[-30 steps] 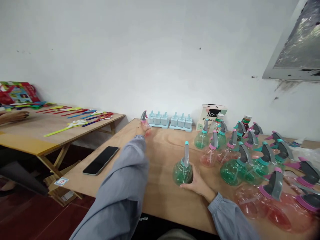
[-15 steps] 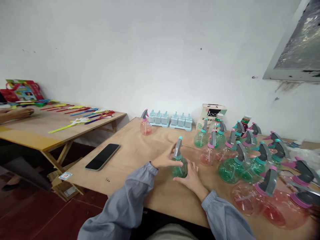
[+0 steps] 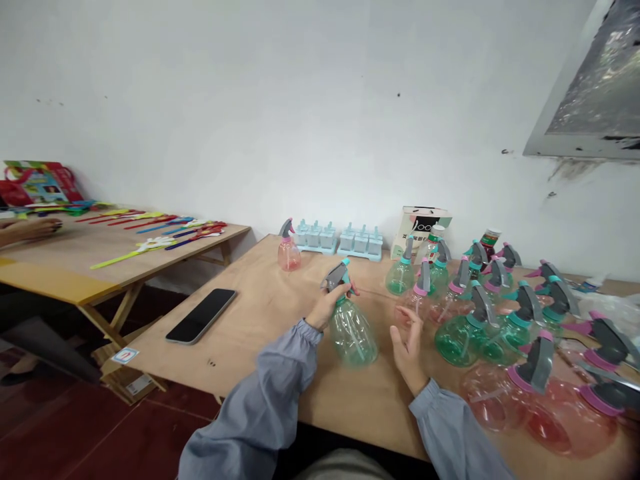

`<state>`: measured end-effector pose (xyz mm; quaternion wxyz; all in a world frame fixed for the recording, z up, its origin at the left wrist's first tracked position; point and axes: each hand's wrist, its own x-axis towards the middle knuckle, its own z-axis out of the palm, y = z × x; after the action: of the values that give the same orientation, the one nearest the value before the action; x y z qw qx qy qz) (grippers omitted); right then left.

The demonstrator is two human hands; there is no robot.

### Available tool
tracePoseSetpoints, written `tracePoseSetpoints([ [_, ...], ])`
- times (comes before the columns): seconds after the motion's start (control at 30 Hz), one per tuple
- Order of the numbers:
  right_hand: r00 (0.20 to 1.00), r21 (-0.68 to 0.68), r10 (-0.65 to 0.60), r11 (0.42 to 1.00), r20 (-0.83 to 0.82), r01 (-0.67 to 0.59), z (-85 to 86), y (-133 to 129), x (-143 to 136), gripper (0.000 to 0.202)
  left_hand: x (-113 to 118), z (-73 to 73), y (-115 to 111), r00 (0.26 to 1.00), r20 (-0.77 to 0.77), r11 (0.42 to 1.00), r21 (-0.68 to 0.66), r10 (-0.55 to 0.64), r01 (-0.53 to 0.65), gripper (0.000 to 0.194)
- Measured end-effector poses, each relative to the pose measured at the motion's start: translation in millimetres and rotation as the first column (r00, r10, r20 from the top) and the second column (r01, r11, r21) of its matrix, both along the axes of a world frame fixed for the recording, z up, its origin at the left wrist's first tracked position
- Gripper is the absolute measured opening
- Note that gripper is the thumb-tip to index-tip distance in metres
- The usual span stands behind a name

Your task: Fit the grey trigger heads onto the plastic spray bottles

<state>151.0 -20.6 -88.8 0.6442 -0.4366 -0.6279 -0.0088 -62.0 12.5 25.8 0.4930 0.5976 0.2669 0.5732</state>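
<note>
My left hand [image 3: 330, 303] is wrapped round the neck of a green spray bottle [image 3: 354, 337], just under its grey trigger head. The bottle leans, its head tipped to the left and its base toward the right. To its right, my right hand [image 3: 409, 340] is apart from it, holding nothing, fingers spread. Close beyond that hand stands a pink spray bottle [image 3: 417, 297], partly hidden by the fingers. A green spray bottle [image 3: 457, 341] is to the right, among several more green and pink ones. Another pink spray bottle [image 3: 289, 255] stands alone at the back left.
Two light-blue ice-pop moulds [image 3: 361, 243] and a printed carton [image 3: 420, 230] stand by the wall. A phone [image 3: 201, 317] lies at the left of the table. On the neighbouring table are coloured plastic hand-shaped pieces [image 3: 155, 245] and another person's hand [image 3: 43, 229].
My left hand has shifted from the bottle's body to its neck, and the bottle has gone from upright to tilted. My right hand has let go and moved right.
</note>
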Motion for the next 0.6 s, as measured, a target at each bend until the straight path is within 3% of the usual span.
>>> tracePoseSetpoints([
  [0.17, 0.998, 0.104, -0.038, 0.994, -0.052, 0.044, 5.3, 0, 1, 0.039, 0, 0.2, 2, 0.982, -0.052, 0.982, -0.053, -0.184, 0.181, 0.032],
  [0.3, 0.991, 0.168, -0.13, 0.976, -0.04, 0.135, 12.3, 4, 11, 0.035, 3, -4.4, 6, 0.993, 0.116, 0.991, -0.133, -0.019, 0.035, 0.025],
  [0.43, 0.97, 0.211, -0.237, 0.946, -0.062, 0.245, 17.6, 9, 18, 0.043, 4, -9.8, 9, 0.983, 0.138, 0.96, -0.236, -0.121, 0.151, 0.033],
  [0.6, 0.939, 0.215, -0.344, 0.917, 0.006, 0.335, 17.5, 17, 20, 0.057, -3, -14.0, 12, 0.985, 0.174, 0.966, -0.249, -0.02, 0.064, 0.024],
])
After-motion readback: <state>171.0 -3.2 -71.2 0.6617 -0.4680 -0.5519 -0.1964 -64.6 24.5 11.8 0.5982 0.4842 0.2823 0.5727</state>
